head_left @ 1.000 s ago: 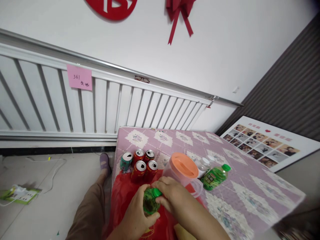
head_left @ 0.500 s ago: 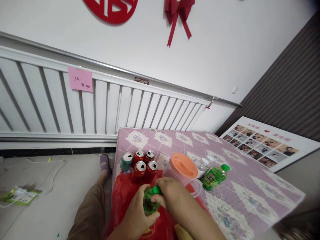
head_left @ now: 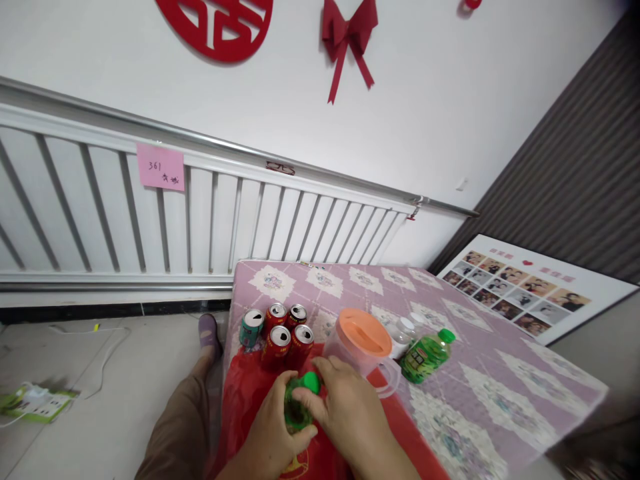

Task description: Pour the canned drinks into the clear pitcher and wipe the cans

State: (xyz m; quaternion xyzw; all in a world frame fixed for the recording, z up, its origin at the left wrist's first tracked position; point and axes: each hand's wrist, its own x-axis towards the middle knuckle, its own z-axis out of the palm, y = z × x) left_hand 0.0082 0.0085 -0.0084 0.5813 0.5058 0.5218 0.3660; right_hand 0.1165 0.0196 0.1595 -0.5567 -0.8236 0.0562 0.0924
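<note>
Over a red plastic bag (head_left: 240,393), my left hand (head_left: 277,423) is wrapped around the body of a green plastic bottle (head_left: 296,415). My right hand (head_left: 345,403) is at the bottle's top, its thumb and fingers closed about the green cap (head_left: 311,382). Just behind the hands stands a clear pitcher with an orange lid (head_left: 367,333). Several opened drink cans, among them a red can (head_left: 278,341) and a teal can (head_left: 251,327), are grouped at the bag's far left edge.
Another green bottle (head_left: 427,357) stands right of the pitcher beside small clear bottles (head_left: 403,332). A purple patterned cloth (head_left: 480,393) covers the table. A white radiator (head_left: 200,220) runs along the wall; a power strip (head_left: 37,403) lies on the floor.
My right hand has turned a little on the bottle top, its thumb shifting up and left. A yellow shape beneath the right forearm is now out of sight. The view has tilted slightly upward.
</note>
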